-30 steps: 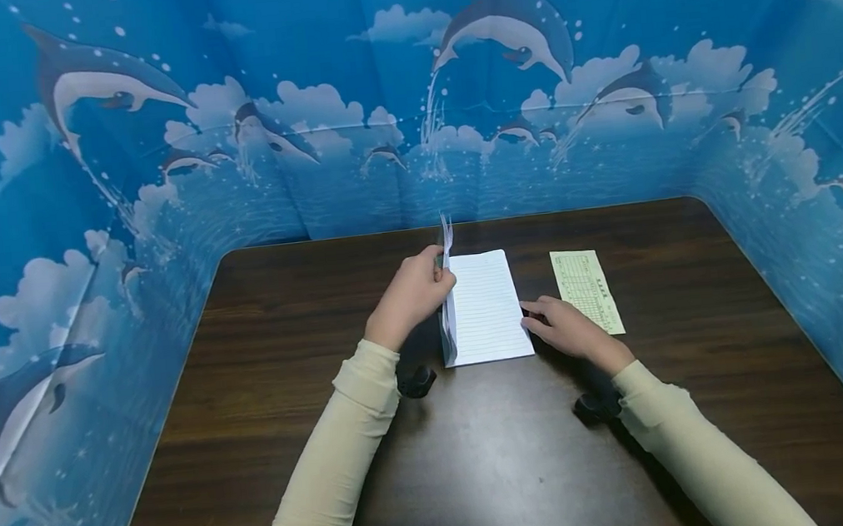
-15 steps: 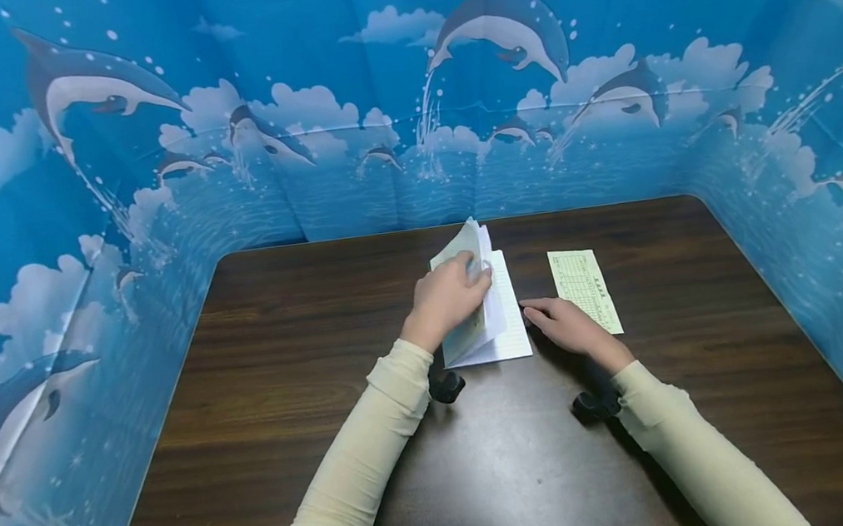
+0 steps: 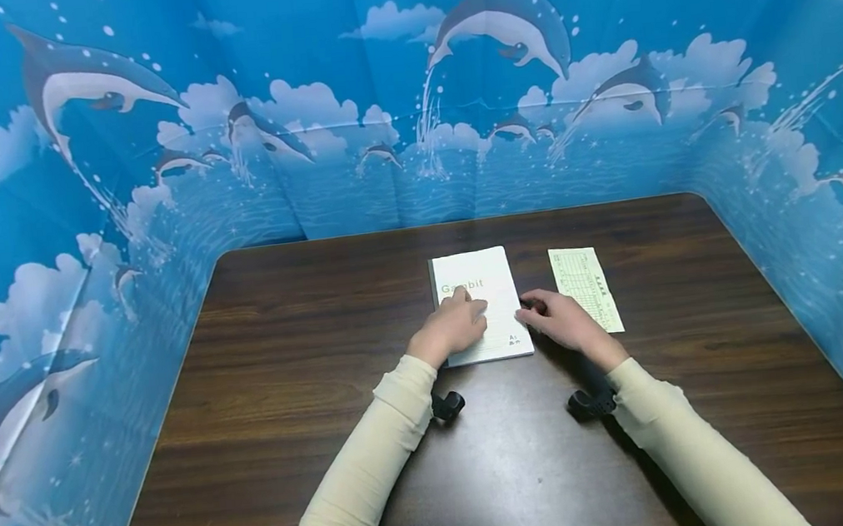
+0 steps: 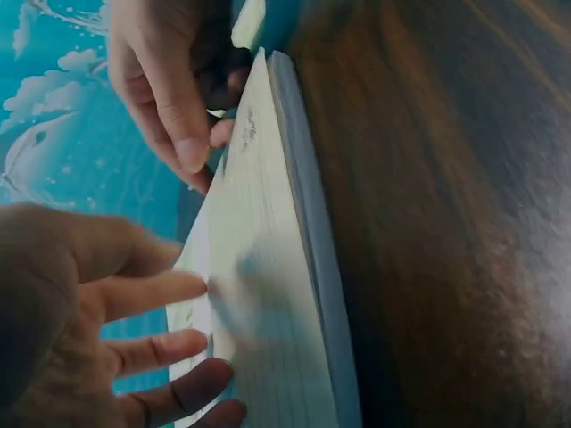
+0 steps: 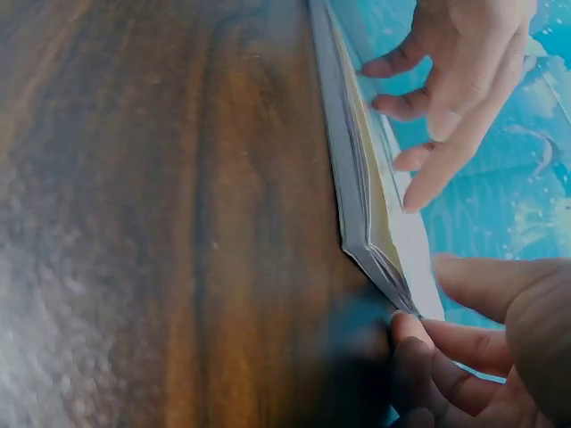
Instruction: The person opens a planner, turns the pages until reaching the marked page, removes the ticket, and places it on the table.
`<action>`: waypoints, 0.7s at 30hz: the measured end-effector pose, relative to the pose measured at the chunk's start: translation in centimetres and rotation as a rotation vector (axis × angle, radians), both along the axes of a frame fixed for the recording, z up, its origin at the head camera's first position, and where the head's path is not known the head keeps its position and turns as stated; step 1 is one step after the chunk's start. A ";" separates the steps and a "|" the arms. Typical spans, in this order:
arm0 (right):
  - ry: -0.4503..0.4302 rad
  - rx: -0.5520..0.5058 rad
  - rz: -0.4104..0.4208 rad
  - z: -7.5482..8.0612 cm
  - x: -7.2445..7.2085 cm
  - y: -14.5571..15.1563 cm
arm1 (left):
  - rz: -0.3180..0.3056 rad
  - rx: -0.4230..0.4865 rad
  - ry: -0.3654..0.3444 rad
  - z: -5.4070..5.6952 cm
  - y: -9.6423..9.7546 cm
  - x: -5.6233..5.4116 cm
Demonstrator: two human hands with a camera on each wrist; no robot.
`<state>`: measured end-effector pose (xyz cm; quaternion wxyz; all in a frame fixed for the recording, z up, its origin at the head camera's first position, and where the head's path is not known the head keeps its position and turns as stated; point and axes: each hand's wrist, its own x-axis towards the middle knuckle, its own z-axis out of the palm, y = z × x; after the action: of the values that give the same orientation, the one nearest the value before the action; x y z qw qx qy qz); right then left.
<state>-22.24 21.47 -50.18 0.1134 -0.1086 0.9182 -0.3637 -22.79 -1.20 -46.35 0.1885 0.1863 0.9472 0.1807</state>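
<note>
Head view: a closed notebook (image 3: 481, 304) with a pale cover lies flat near the middle of a dark wooden desk (image 3: 288, 375), its spine on the left. The left hand (image 3: 457, 327) rests on the cover with fingers straight, pressing it down. The right hand (image 3: 562, 322) sits just beside the notebook's right edge, fingertips touching the page edges, fingers loosely bent and not closed around anything. A pale green printed slip (image 3: 585, 289) lies flat to the right of the notebook, apart from it. Blue panels printed with dolphins and clouds (image 3: 506, 30) wall in the far and side edges of the desk.

Left wrist view: seen edge-on, the notebook (image 4: 268, 294) is thin, and its soft cover lies slightly bowed under the flat fingers (image 4: 152, 294) of the left hand. The right hand (image 4: 169, 80) meets its far corner.

Right wrist view: the right-hand fingertips (image 5: 410, 334) touch the near corner of the notebook (image 5: 357, 196), where the pages fan a little apart. The left hand (image 5: 455, 80) hovers spread over the cover.

The notebook looks light and floppy, with a smooth cover that may slide on the desk. The spine or a pinched corner seems the firmest place to take hold.
</note>
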 end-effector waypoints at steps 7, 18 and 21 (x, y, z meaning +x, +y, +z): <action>0.036 0.057 0.036 -0.3 0.1 -0.6 | -0.099 -0.048 0.008 -1.1 -0.8 0.3; 0.021 0.043 0.059 0.0 -0.1 -0.3 | -0.024 0.024 0.204 -1.6 -2.5 -0.6; 0.018 0.003 0.047 0.5 -0.2 0.4 | 0.132 0.096 0.346 -1.0 -4.3 -1.0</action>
<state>-22.42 21.84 -49.73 0.1140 -0.1333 0.9169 -0.3585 -23.79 -5.54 -47.34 0.0014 0.1610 0.9659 0.2028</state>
